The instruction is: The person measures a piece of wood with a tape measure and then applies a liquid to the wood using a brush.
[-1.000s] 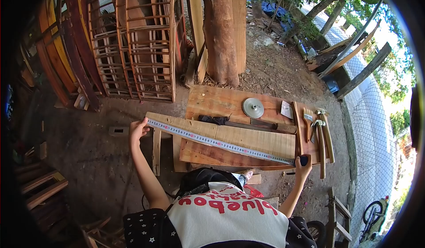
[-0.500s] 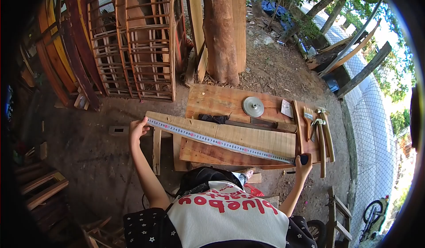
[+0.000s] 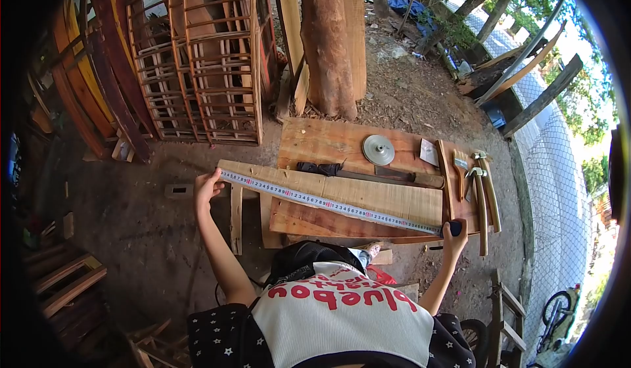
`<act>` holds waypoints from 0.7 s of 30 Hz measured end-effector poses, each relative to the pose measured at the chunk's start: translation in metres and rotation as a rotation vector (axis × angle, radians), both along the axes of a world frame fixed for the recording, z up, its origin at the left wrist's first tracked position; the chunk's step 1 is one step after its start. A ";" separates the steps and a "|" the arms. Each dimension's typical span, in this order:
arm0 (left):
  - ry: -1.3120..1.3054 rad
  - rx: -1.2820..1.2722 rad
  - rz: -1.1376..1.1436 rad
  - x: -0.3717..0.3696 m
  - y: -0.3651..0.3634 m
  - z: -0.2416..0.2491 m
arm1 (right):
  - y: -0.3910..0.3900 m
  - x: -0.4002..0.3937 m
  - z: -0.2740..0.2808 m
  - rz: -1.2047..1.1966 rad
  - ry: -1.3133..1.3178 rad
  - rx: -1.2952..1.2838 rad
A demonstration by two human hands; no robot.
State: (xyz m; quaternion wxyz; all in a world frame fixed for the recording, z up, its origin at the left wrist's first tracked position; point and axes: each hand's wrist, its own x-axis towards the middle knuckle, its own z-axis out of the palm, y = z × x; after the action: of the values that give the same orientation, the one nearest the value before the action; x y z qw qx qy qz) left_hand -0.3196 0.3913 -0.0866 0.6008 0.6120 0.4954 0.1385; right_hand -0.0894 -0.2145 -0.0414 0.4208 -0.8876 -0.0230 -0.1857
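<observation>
Only my view shifts slightly; my left hand (image 3: 208,188) pinches, right hand (image 3: 455,238) grips, the numbered measuring tape (image 3: 328,204) along the plank (image 3: 388,201), overhanging the surface (image 3: 328,142) at its left edge; shirt (image 3: 342,322) reads "bluebou".

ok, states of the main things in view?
tape: extended along plank
plank: on table, left end overhanging
left hand: closed at tape's end
right hand: closed round tape's case
disc: lying flat
brush: lying flat
paper: lying flat
hammers: lying down
wooden frame: upright
</observation>
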 end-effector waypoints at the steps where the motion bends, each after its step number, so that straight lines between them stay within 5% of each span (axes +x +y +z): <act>1: -0.001 -0.004 0.000 0.000 -0.001 0.002 | 0.000 0.000 0.000 0.001 -0.003 0.005; 21: -0.012 -0.011 0.013 0.001 -0.002 0.001 | -0.003 0.002 -0.004 0.002 -0.015 0.006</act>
State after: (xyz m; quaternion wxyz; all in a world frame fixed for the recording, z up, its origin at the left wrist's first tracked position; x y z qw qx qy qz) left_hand -0.3190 0.3892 -0.0853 0.6061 0.6046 0.4965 0.1434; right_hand -0.0873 -0.2172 -0.0459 0.4237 -0.8849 -0.0264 -0.1918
